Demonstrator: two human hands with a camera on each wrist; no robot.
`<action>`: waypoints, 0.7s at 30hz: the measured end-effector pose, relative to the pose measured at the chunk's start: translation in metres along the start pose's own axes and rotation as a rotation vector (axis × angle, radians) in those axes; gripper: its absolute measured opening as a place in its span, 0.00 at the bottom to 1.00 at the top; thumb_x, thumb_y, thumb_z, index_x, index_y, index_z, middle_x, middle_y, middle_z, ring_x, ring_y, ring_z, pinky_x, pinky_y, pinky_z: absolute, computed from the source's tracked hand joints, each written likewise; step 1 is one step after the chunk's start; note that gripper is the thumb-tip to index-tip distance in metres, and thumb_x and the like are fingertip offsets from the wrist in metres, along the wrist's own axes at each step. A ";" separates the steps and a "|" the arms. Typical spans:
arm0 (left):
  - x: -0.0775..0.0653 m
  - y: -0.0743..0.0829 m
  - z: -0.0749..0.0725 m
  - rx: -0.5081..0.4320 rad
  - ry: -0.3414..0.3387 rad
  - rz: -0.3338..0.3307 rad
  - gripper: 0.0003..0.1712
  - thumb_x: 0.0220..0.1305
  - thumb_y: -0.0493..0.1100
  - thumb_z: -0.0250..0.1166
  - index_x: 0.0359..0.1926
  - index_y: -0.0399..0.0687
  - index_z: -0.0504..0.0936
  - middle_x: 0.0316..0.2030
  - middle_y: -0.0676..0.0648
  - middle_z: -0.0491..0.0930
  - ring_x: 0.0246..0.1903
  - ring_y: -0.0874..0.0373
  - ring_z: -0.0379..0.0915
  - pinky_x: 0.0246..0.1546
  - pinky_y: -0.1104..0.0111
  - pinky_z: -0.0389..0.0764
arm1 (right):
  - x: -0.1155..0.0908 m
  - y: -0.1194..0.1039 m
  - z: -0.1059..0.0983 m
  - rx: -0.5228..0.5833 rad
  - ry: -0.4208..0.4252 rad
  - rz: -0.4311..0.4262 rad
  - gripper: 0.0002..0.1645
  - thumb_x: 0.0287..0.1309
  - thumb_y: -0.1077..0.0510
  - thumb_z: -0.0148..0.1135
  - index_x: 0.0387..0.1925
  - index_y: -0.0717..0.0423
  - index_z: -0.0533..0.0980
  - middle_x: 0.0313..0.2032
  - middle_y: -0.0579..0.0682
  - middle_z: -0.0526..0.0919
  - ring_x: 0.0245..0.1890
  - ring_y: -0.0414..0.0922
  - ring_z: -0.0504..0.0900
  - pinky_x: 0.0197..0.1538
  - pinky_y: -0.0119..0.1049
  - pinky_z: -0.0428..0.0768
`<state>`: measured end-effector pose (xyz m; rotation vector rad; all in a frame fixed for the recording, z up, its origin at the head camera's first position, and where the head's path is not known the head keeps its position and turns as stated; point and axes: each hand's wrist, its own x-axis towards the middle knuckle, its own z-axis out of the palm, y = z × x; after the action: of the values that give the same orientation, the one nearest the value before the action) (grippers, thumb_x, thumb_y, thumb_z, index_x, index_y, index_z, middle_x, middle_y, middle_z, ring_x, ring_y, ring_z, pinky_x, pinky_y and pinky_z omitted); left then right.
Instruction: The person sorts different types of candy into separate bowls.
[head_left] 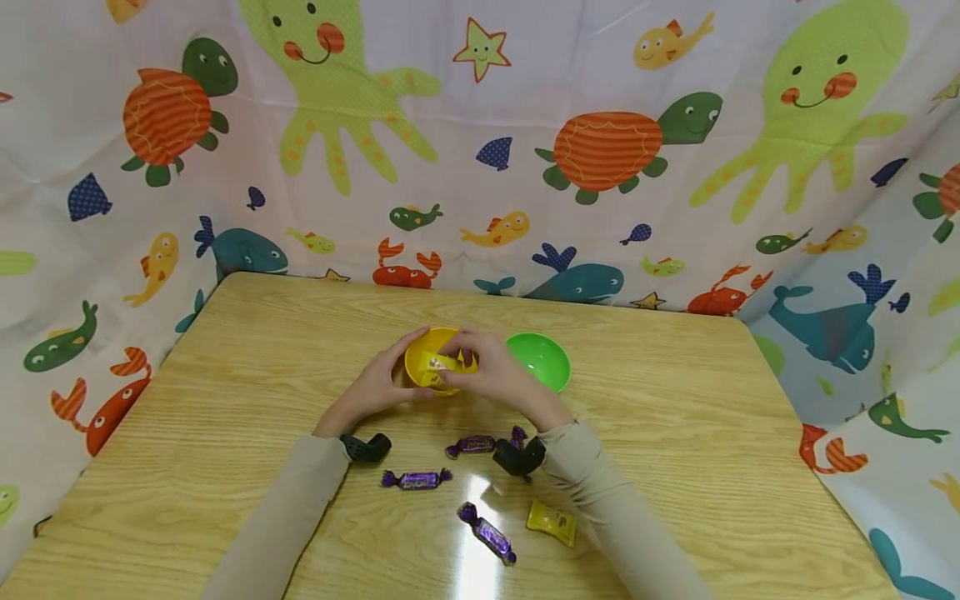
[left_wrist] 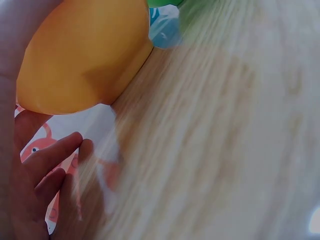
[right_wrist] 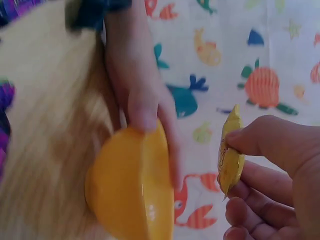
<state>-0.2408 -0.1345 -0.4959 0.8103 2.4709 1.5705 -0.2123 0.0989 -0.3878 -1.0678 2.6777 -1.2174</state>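
My left hand (head_left: 375, 385) grips a yellow-orange bowl (head_left: 429, 340) by its side, thumb at the near rim and fingers round the far side. In the right wrist view the bowl (right_wrist: 117, 185) shows that thumb over its edge. Between the thumb and fingers of my right hand (head_left: 491, 367), a yellow-wrapped candy (right_wrist: 231, 155) is pinched just above the bowl's opening. The bowl's bottom inside is mostly hidden by the right hand and the candy. From the left wrist, the bowl's outer wall (left_wrist: 85, 60) and a few fingers (left_wrist: 37, 170) are visible.
A green bowl (head_left: 542, 360) stands right of the yellow one. Nearer me lie several purple-wrapped candies, among them one at the left (head_left: 416, 480) and one in front (head_left: 489, 535). Another yellow candy (head_left: 552, 523) lies by my right forearm. Patterned cloth (head_left: 450, 167) hangs behind the wooden table (head_left: 675, 400).
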 end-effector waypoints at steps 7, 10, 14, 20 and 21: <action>-0.002 0.000 0.000 0.011 -0.001 -0.015 0.57 0.54 0.57 0.76 0.78 0.63 0.53 0.75 0.50 0.56 0.73 0.50 0.51 0.73 0.48 0.50 | 0.018 0.020 0.005 -0.126 0.023 0.087 0.13 0.56 0.61 0.71 0.42 0.63 0.85 0.34 0.53 0.79 0.29 0.45 0.71 0.29 0.30 0.70; -0.002 0.000 0.000 0.015 0.003 -0.020 0.57 0.54 0.57 0.76 0.78 0.64 0.53 0.75 0.51 0.55 0.74 0.51 0.49 0.73 0.48 0.49 | 0.023 0.025 0.011 -0.194 0.015 0.109 0.11 0.55 0.63 0.69 0.40 0.64 0.85 0.34 0.52 0.80 0.32 0.46 0.74 0.33 0.31 0.75; -0.002 -0.001 0.001 0.014 0.005 -0.025 0.57 0.54 0.57 0.76 0.78 0.63 0.53 0.75 0.53 0.55 0.74 0.52 0.49 0.73 0.49 0.49 | 0.026 0.033 0.019 -0.266 0.000 0.137 0.08 0.54 0.65 0.68 0.37 0.63 0.86 0.32 0.51 0.79 0.36 0.46 0.75 0.40 0.34 0.78; -0.001 -0.001 0.002 0.021 0.001 -0.028 0.56 0.54 0.57 0.76 0.78 0.66 0.53 0.75 0.54 0.55 0.74 0.53 0.49 0.73 0.50 0.49 | 0.027 0.040 0.024 -0.301 -0.002 0.167 0.07 0.55 0.64 0.69 0.36 0.62 0.86 0.31 0.50 0.80 0.35 0.45 0.77 0.42 0.36 0.80; -0.001 -0.001 0.002 0.024 0.003 -0.028 0.56 0.54 0.57 0.76 0.78 0.66 0.53 0.75 0.54 0.55 0.74 0.53 0.49 0.73 0.50 0.49 | 0.027 0.040 0.024 -0.302 0.000 0.164 0.07 0.55 0.64 0.69 0.36 0.62 0.86 0.31 0.50 0.80 0.35 0.46 0.77 0.42 0.36 0.81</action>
<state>-0.2392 -0.1338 -0.4977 0.7737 2.4969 1.5373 -0.2498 0.0852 -0.4245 -0.8469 2.9451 -0.8057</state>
